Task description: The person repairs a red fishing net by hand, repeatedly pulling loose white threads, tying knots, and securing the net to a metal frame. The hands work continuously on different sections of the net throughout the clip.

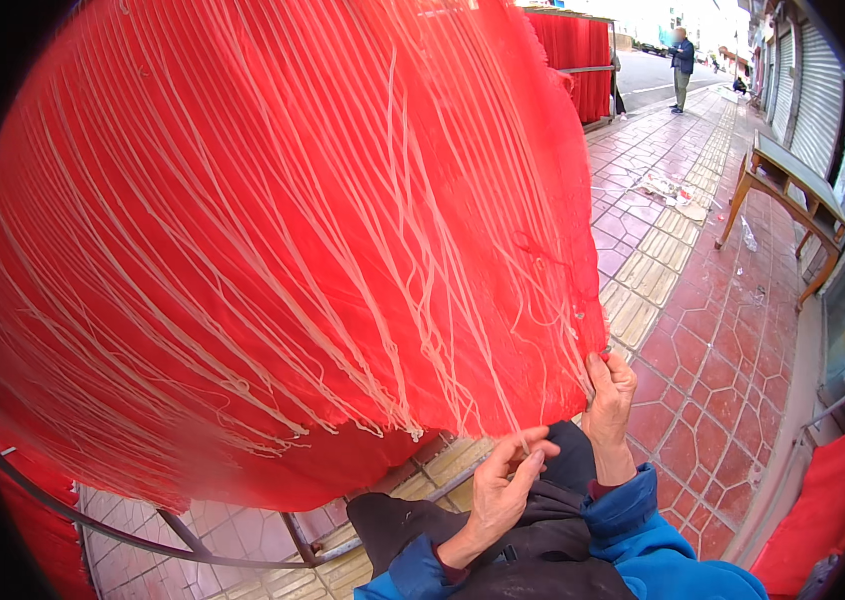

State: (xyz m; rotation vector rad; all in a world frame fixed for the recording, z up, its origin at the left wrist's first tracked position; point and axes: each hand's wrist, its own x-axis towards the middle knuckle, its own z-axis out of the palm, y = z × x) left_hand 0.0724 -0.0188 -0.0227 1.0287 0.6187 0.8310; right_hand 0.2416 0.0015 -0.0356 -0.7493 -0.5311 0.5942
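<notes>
A large sheet of red cloth spreads before me, crossed by many long pale strings that gather into knotted bunches near its lower edge. At the cloth's lower right corner, my right hand is closed with thumb and fingers pinching the red edge. Lower and to the left, my left hand holds the end of one pale string between thumb and fingers, just below the cloth's edge. Loose, curled strings hang between the two hands. The exact fingertip contact on the string is partly hidden.
A curved metal frame runs under the cloth at lower left. A wooden table stands on the tiled pavement at right, near shutters. More red cloth hangs at lower right. A person stands far off, beside a red-covered rack.
</notes>
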